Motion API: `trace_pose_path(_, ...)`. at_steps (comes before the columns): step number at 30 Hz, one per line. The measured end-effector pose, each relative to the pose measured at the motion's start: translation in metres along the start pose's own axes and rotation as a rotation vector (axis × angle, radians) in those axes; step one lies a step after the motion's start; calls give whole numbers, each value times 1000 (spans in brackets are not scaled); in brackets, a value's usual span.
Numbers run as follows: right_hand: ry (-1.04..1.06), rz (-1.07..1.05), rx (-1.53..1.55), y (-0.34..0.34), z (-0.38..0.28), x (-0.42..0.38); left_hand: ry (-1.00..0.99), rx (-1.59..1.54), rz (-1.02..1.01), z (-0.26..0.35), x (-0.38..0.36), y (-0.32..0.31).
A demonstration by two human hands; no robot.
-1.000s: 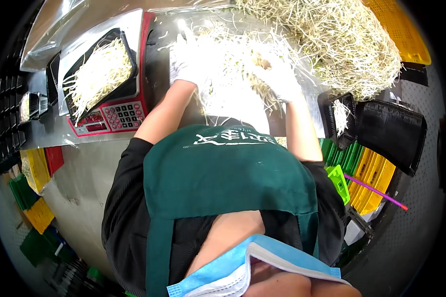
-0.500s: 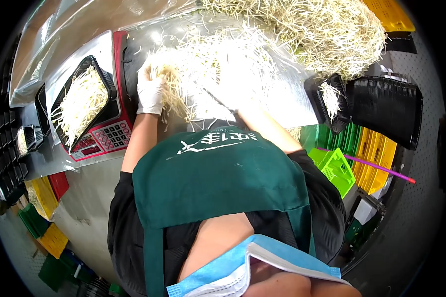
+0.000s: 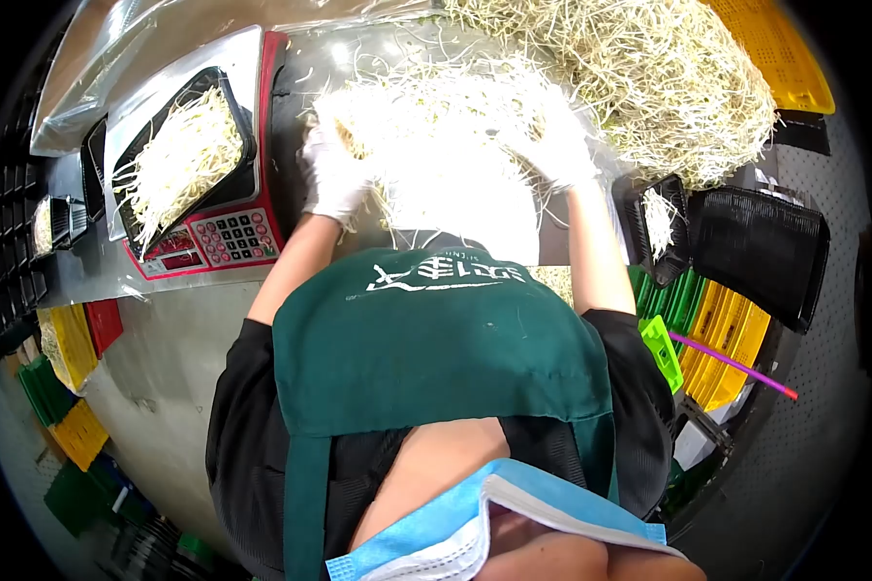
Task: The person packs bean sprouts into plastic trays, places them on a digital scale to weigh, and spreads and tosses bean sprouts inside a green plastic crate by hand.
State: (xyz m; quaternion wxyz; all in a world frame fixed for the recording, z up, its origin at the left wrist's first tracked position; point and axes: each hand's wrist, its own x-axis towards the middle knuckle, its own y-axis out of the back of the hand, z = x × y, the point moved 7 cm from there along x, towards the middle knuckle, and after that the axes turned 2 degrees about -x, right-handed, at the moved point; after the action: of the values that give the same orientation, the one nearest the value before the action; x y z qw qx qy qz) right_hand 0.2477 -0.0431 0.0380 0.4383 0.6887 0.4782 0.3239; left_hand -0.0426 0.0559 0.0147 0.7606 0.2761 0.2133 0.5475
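Both gloved hands are in the loose bean sprouts (image 3: 446, 126) on the steel table (image 3: 310, 68): left hand (image 3: 331, 179) closed around a clump at the heap's left edge, right hand (image 3: 562, 155) buried, grip unclear; filled black tray (image 3: 237, 116) sits on the scale (image 3: 233, 232)

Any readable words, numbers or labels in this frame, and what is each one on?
White print on the green apron: seen upside down and blurred, not readable.
Keypad on the red scale: keys too small to read.
Scale display: no digits legible.
No other text visible.
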Motion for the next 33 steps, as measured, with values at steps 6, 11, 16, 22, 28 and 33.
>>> trace_pose_path(6, -102, 48, 183, -22, 73, 37, 41, -49, 5, -1, 6, 2)
trace_pose_path(11, -307, -309, 992, -12, 30, 41, -43, -825, 177, -24, 38, -3)
trace_pose_path(16, -3, -86, 191, -23, -7, 79, 288, -1031, -230, 10, 56, -30)
trace_pose_path(22, 47, -20, 237, -32, -116, 54, -267, -619, -385, 54, 58, -71)
trace_pose_path(28, -64, -400, 720, -26, -133, 23, 564, -1519, -582, 37, -36, -26)
trace_pose_path(33, 137, -250, 613, -39, -133, -18, -325, 63, -420, 18, -81, 21)
